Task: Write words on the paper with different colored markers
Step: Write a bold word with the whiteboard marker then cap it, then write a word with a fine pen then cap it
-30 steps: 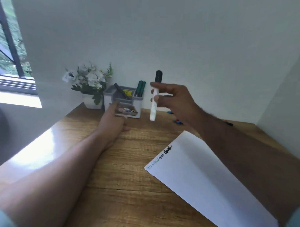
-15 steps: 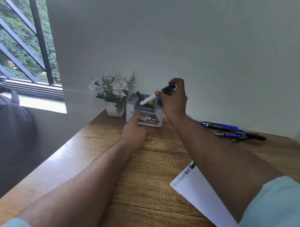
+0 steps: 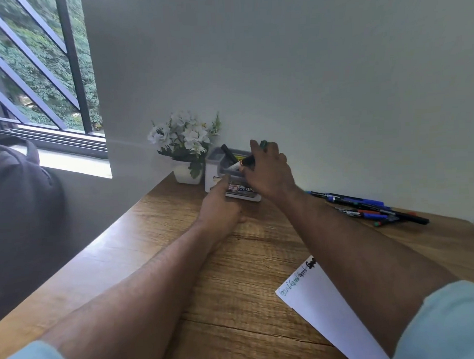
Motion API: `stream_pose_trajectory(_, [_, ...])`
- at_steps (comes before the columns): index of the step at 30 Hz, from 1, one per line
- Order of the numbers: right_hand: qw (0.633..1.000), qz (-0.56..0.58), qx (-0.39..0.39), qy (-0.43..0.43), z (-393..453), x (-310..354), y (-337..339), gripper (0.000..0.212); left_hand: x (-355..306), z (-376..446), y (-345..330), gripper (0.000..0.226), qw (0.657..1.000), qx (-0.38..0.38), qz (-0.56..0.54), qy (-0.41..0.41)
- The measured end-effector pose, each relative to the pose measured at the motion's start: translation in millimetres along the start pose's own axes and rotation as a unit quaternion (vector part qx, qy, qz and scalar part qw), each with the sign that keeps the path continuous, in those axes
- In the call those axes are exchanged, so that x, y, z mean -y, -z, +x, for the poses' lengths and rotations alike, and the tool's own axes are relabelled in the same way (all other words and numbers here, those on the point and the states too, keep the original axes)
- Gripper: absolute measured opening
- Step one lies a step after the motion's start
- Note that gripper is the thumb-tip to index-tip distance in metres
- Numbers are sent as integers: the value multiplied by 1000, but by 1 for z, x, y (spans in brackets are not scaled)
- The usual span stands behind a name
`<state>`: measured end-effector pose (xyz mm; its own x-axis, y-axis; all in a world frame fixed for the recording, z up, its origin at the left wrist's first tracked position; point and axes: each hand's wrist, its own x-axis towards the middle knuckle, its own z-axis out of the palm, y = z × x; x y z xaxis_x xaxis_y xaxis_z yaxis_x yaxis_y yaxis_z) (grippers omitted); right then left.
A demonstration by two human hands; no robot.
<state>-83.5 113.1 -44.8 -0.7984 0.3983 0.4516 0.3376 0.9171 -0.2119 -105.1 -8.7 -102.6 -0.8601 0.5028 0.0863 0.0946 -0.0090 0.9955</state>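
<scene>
Item 1 – right hand [image 3: 267, 170]: reaches over pen holder [image 3: 216, 166] at back of desk [image 3: 157, 252]; fingers curled round black-capped marker [image 3: 242, 163], white barrel end angled down into holder's opening. Green marker [image 3: 263, 144] tip shows just above fingers; can't tell if hand touches it.

Item 2 – left hand [image 3: 220, 206]: rests on desk against holder's front, thumb up along printed front label. Fingers mostly hidden behind hand; grip on holder can't be told for sure, looks like bracing contact.

Item 3 – pen holder: grey/white box w/ compartments, stands by wall. One more black marker [image 3: 227, 152] leans in its left compartment.

Item 4 – paper [image 3: 326, 310]: white sheet, lies flat on desk near bottom right, partly under right forearm, well apart from holder. Short words along its top edge in green, blue-ish and black ink; text too small to read.

Item 5 – loose pens [image 3: 366, 208]: cluster on desk right of holder, near wall; blue, red, black, green bits visible; approx. several, exact count unclear.

Item 6 – flower pot [image 3: 186, 174]: white pot, white flowers w/ green leaves, just left of holder, touching or nearly so.

Item 7 – window [image 3: 38, 73]: far left, dark bars, foliage outside.

Item 8 – dark fabric object [image 3: 18, 187]: left of desk, below sill; type unclear.

Item 9 – sleeves: light blue, both arms, at bottom edge.
</scene>
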Motion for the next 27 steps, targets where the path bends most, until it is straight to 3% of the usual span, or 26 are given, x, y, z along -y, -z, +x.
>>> stream_pose_trajectory(2, [999, 33, 14, 4, -1, -3, 2, 76, -3, -5, 0, 75, 995, 9, 87, -57])
stream_pose_trajectory(5, [994, 101, -20, 29, -10, -11, 8, 78, -10, -20, -7, 72, 947, 70, 255, -183])
stream_pose_trajectory(9, [989, 121, -64, 63, -32, -43, 20, 55, -10, -22, -12, 73, 902, 112, 366, -200])
stream_pose_trajectory(13, [992, 109, -27, 62, -56, -88, 39, 20, -12, -30, -17, 73, 862, 145, 434, -220])
stream_pose_trajectory(16, [994, 95, 20, 51, -80, -121, 54, 14, -16, -42, -30, 69, 829, 170, 468, -254])
stream_pose_trajectory(22, [997, 60, 26, 27, -116, -173, 85, 17, -27, -52, -84, 50, 857, 182, 404, -262])
stream_pose_trajectory(27, [980, 152, -80, -95, -135, -214, 94, 12, -44, -37, -145, 40, 898, 145, 337, -244])
